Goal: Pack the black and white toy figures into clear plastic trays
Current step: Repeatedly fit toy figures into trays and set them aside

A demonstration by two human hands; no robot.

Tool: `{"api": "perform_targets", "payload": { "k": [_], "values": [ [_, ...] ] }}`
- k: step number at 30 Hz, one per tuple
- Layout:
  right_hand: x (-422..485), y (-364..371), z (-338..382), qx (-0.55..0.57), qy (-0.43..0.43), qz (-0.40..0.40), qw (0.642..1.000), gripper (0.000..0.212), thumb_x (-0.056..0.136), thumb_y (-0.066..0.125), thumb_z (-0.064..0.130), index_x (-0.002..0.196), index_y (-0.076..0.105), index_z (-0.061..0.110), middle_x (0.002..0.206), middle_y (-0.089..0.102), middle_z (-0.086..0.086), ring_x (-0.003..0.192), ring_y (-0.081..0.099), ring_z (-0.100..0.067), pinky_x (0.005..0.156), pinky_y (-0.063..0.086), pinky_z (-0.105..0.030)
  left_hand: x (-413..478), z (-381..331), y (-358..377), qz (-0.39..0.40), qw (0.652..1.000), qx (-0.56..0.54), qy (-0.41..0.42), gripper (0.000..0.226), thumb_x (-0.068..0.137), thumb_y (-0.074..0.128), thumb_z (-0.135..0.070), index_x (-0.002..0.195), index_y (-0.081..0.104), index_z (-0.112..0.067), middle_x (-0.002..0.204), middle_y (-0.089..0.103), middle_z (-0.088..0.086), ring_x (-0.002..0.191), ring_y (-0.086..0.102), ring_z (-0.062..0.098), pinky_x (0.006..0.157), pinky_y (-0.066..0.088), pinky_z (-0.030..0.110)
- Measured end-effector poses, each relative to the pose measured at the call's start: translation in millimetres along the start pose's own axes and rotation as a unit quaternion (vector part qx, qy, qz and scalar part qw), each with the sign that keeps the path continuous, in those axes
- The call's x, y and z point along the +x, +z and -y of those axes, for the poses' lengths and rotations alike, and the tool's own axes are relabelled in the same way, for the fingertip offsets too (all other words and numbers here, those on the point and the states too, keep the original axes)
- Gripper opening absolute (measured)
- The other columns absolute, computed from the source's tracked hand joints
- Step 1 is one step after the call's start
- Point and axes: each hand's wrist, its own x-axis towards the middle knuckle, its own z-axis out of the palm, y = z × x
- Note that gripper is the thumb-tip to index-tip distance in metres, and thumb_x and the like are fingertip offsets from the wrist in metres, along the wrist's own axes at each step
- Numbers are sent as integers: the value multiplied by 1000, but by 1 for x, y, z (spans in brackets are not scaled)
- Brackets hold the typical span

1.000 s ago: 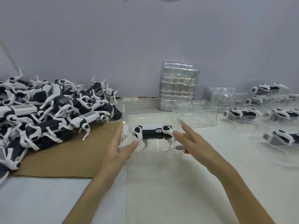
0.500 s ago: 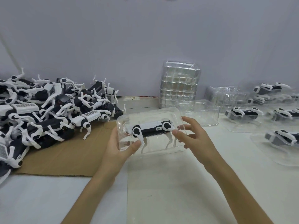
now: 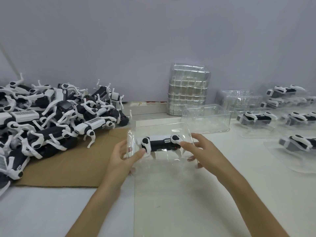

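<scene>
Surface (image 3: 171,211) white, running beneath both hands. Loose pile of figures (image 3: 51,125) lies on cardboard (image 3: 68,165), left of the left fingers. One clear tray (image 3: 159,124) is gripped by left hand (image 3: 121,159) and right hand (image 3: 203,151), fingers (image 3: 139,153) curled narrow round its ends. One toy figure (image 3: 160,142) sits inside, between the fingers.

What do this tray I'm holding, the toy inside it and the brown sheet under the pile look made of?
Tray: thin clear plastic, glossy; it is see-through and shows glare streaks.
Toy: probably hard moulded plastic, black body and white legs with a smooth, low sheen.
Brown sheet: likely cardboard, matte, flat, with a straight cut edge.
</scene>
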Motion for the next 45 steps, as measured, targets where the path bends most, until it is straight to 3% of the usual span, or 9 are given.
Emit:
{"api": "perform_targets", "payload": {
  "k": [4, 8, 12, 17, 26, 33, 36, 39, 45],
  "values": [
    [0, -13, 1, -30, 24, -42, 998, 62, 87, 61, 56, 143, 44, 37, 138, 51, 6, 89, 71, -17, 65, 53, -30, -2, -2, -1, 17, 1000, -9, -11, 54, 67, 74, -50, 117, 65, -34, 125, 63, -5, 117, 60, 12, 97, 52, 38],
    [0, -22, -5, -201, 27, -81, 976, 64, 94, 55, 51, 151, 36, 30, 158, 35, 4, 141, 39, -20, 113, 34, -41, -2, -3, -1, 31, 998, 44, 17, 23, 82, 79, -32, 104, 73, -33, 115, 70, -15, 102, 64, -3, 86, 50, 26],
    [-14, -6, 10, -239, -158, -134, 949, 62, 94, 62, 33, 150, 38, 36, 161, 27, 10, 145, 29, -8, 117, 24, -29, -6, -3, 5, 69, 995, 69, 17, 18, 88, 73, -23, 105, 72, -29, 109, 72, -13, 92, 71, 7, 79, 57, 32],
    [-37, 42, 19, -296, -328, 24, 897, 50, 96, 52, 38, 145, 42, 45, 160, 27, 20, 145, 24, 0, 115, 13, -23, -11, -3, 14, 141, 983, 108, 43, 21, 96, 62, -17, 112, 69, -28, 114, 71, -16, 92, 73, 14, 82, 54, 35],
    [-9, 5, -3, -358, -165, -49, 918, 40, 98, 51, 22, 134, 56, 38, 157, 33, 18, 141, 33, -4, 114, 6, -31, -6, 5, 11, 131, 983, 128, 21, 21, 98, 58, -10, 106, 70, -25, 116, 69, -10, 85, 75, 16, 81, 54, 32],
    [-5, -43, -5, -318, -21, -252, 914, 45, 83, 54, 5, 115, 69, 32, 126, 62, 7, 118, 54, -19, 103, 23, -33, -3, 3, 6, 98, 988, 122, 13, 21, 98, 57, -10, 104, 70, -26, 117, 67, -9, 82, 74, 16, 79, 55, 36],
    [-5, -38, 2, -219, -76, -317, 920, 37, 86, 57, 8, 115, 70, 27, 113, 65, 3, 101, 62, -21, 96, 38, -35, -3, 3, 7, 89, 988, 123, 9, 22, 98, 57, -9, 102, 70, -26, 116, 67, -9, 80, 74, 16, 80, 55, 38],
    [-4, -24, 6, -51, -64, -216, 973, 32, 91, 57, 13, 118, 69, 24, 115, 69, 4, 105, 67, -17, 94, 49, -33, -4, 3, 8, 88, 988, 126, 13, 21, 98, 57, -9, 102, 71, -25, 115, 67, -9, 80, 74, 16, 80, 55, 39],
    [11, -42, -19, -186, 88, -152, 967, 51, 98, 53, 31, 144, 45, 10, 144, 51, -8, 133, 44, -25, 96, 36, -34, -5, 2, 8, 86, 987, 136, 15, 21, 98, 57, -9, 103, 70, -25, 115, 67, -7, 79, 74, 15, 82, 55, 39]
  ]
}}
